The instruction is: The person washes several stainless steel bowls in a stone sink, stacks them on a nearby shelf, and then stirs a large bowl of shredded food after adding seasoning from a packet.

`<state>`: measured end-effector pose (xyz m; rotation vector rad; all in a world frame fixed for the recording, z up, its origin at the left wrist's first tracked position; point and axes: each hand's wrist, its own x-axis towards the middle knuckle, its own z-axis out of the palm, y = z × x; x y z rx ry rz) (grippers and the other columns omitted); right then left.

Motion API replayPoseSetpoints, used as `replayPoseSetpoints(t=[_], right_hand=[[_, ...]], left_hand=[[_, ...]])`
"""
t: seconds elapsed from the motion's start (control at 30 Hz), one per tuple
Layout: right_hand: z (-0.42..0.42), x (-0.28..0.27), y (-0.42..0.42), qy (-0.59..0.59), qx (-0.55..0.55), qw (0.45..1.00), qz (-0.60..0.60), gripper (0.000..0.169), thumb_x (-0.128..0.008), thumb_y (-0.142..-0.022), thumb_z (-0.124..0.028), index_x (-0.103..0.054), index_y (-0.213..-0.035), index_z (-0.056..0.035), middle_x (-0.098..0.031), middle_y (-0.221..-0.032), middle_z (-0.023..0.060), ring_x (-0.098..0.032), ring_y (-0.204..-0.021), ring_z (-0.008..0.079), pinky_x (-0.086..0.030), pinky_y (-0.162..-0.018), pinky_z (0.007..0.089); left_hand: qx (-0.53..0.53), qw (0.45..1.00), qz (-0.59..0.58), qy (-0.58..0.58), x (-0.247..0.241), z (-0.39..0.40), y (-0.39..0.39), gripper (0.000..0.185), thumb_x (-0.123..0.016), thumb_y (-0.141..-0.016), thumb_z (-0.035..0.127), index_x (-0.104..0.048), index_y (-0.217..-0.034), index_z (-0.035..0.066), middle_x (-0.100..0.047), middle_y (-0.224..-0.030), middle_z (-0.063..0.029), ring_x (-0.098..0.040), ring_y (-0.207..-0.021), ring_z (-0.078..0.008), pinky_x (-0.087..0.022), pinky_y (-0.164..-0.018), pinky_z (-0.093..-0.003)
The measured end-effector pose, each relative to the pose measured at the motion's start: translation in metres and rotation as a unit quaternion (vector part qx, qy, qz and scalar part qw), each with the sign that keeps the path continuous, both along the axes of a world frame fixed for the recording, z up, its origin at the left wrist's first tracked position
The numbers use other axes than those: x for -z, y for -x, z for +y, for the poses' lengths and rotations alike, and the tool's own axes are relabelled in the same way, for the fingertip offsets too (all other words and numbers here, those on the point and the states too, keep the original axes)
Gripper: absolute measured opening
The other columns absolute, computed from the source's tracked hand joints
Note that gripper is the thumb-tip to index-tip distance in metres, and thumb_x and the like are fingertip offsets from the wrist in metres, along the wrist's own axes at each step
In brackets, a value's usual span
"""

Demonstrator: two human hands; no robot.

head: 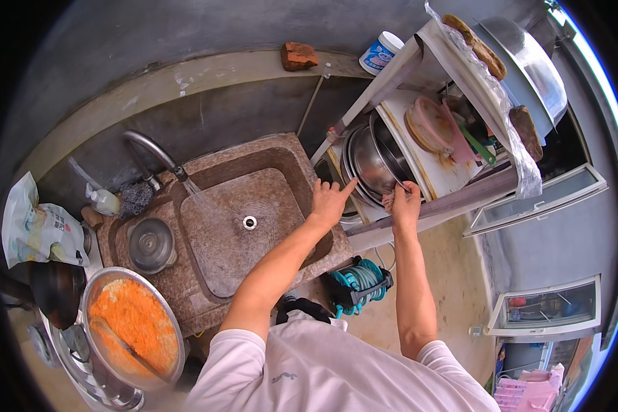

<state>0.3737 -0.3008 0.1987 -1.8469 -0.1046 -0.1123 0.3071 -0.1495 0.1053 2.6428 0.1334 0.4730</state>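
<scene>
My right hand (407, 206) pinches the near rim of a stainless steel bowl (373, 159), thumb and fingers closed on its edge. Something small and pinkish, perhaps a cloth, shows beside those fingers, too small to name. The bowl sits on its side among several nested metal bowls on a shelf of the rack (430, 180). To the left, my left hand (329, 200) is held with its fingers apart and nothing in it. Its index finger points at the bowls' rims; whether it touches them I cannot tell.
Water runs from the faucet (154, 147) into the stone sink (309, 165). A large bowl (87, 309) of shredded orange food (134, 319) stands at the left. Pink baskets (461, 139) lie on the upper shelf. A hose reel (360, 283) sits on the floor below.
</scene>
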Motion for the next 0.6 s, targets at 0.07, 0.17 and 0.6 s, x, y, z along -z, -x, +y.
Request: replayPoseSetpoints(t=[0.07,0.17,0.6], right_hand=[[-0.001,0.025,-0.018,-0.031,0.020,0.999,-0.002,0.029,-0.058,-0.092,-0.013,-0.044,-0.115,-0.0015,-0.057,-0.084,0.0065,-0.059,-0.062,0.0149,-0.051,-0.055,0.0282],[-0.002,0.051,-0.023,0.039,-0.004,0.999,0.007,0.046,-0.062,-0.088,-0.015,-0.045,-0.128,-0.0009,-0.059,-0.091,0.0097,-0.060,-0.069,0.0182,-0.049,-0.061,0.0298],[0.018,0.100,0.112,-0.115,-0.181,0.895,0.392,0.019,-0.061,-0.092,-0.026,-0.057,-0.100,-0.0086,-0.060,-0.082,0.0038,-0.062,-0.062,0.0177,-0.054,-0.051,0.0301]], left_hand=[[0.014,1.000,0.022,0.011,-0.005,-0.005,-0.002,0.080,-0.058,-0.077,0.001,-0.031,-0.148,0.027,-0.060,-0.104,-0.0145,-0.056,-0.100,-0.0349,-0.031,-0.102,-0.0509],[0.001,0.999,0.028,0.025,-0.004,-0.005,-0.001,0.084,-0.058,-0.077,0.001,-0.025,-0.149,0.028,-0.060,-0.106,-0.0156,-0.056,-0.102,-0.0364,-0.031,-0.102,-0.0527],[-0.274,0.734,-0.043,0.619,0.137,0.070,0.116,0.038,-0.064,-0.089,0.022,-0.057,-0.121,0.002,-0.065,-0.108,-0.0118,-0.062,-0.097,-0.0206,-0.050,-0.084,-0.0328]])
